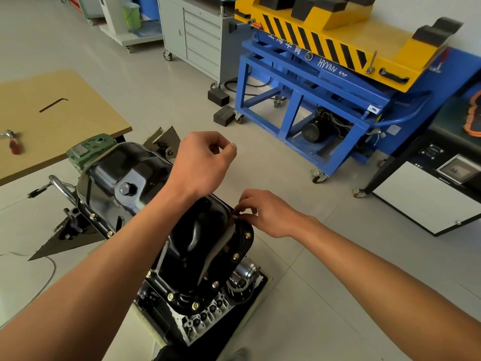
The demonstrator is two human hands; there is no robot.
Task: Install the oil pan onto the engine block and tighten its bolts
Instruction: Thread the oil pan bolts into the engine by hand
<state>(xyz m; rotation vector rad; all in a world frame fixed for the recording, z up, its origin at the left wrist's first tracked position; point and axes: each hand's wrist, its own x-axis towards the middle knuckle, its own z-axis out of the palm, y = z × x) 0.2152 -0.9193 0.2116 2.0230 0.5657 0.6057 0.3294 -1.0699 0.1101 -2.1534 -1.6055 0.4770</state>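
The glossy black oil pan (pixel 135 173) lies on top of the upturned engine block (pixel 200 319), which sits on a stand in the middle of the view. Several brass-coloured bolts (pixel 236 256) stand in the pan's flange. My right hand (pixel 265 213) pinches a small bolt (pixel 235 217) at the flange's right edge. My left hand (pixel 203 162) hovers above the pan with its fingers curled; whether it holds something small is hidden.
A tan board (pixel 52 118) at the left carries a black hex key (pixel 53 105) and a red-handled ratchet (pixel 13 144). A blue and yellow lift cart (pixel 325 82) stands behind. Grey tool cabinets (pixel 197 37) line the back. A black-legged white bench (pixel 426 194) is on the right.
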